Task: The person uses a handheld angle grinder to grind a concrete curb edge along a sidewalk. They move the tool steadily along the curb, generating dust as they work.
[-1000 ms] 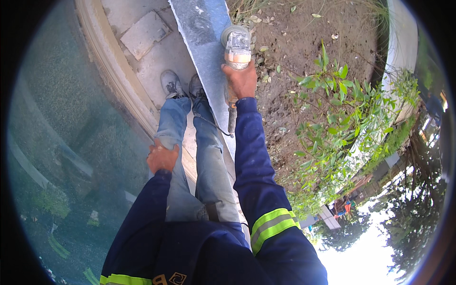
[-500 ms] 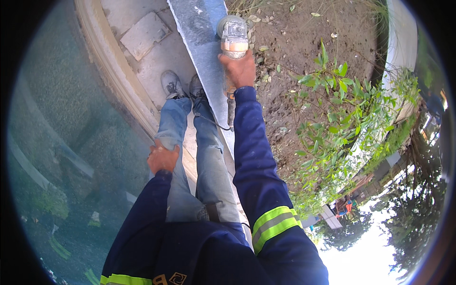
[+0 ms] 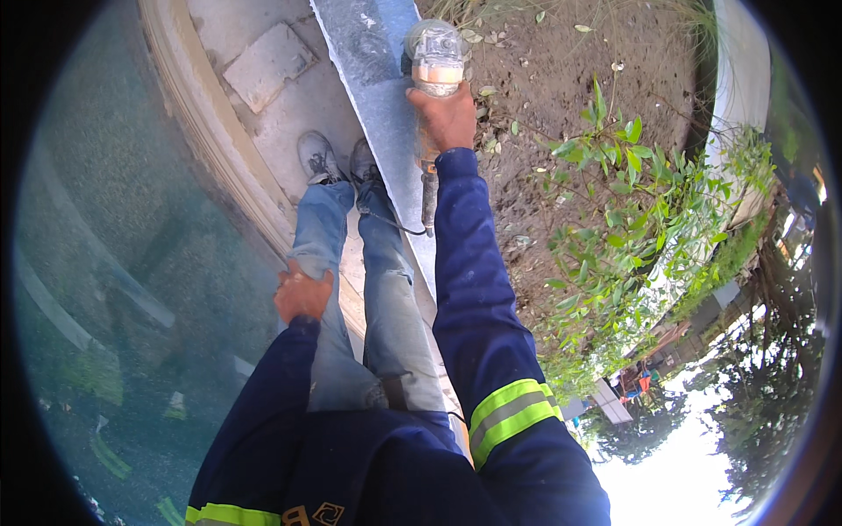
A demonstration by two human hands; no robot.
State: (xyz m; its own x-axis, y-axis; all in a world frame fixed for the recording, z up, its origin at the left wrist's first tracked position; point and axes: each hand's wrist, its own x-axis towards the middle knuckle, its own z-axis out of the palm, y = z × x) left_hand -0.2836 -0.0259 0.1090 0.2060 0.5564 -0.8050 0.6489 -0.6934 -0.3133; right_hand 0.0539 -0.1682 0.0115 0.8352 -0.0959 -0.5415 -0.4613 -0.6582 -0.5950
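Observation:
My right hand [image 3: 447, 118] is wrapped round the body of a dusty angle grinder [image 3: 437, 60] with a grey-and-orange housing. The grinder's round head lies at the right edge of a blue-grey stone slab [image 3: 377, 98], by the soil. Its rear handle and black cord [image 3: 428, 206] trail back toward me along the slab. The contact of the disc with the stone is hidden beneath the tool. My left hand [image 3: 303, 293] rests on my left knee, over the faded jeans [image 3: 317, 226], with no tool in it; its fingers are partly out of sight.
To the right lies a bed of brown soil [image 3: 535, 114] with dry leaves and a leafy green shrub [image 3: 614, 210]. My shoes [image 3: 317, 156] stand on pale paving left of the slab, near a loose broken tile [image 3: 268, 67]. A curved curb [image 3: 206, 131] borders a grey road.
The grinder and my right hand have shifted slightly to the right and toward me. My left hand stays on the knee.

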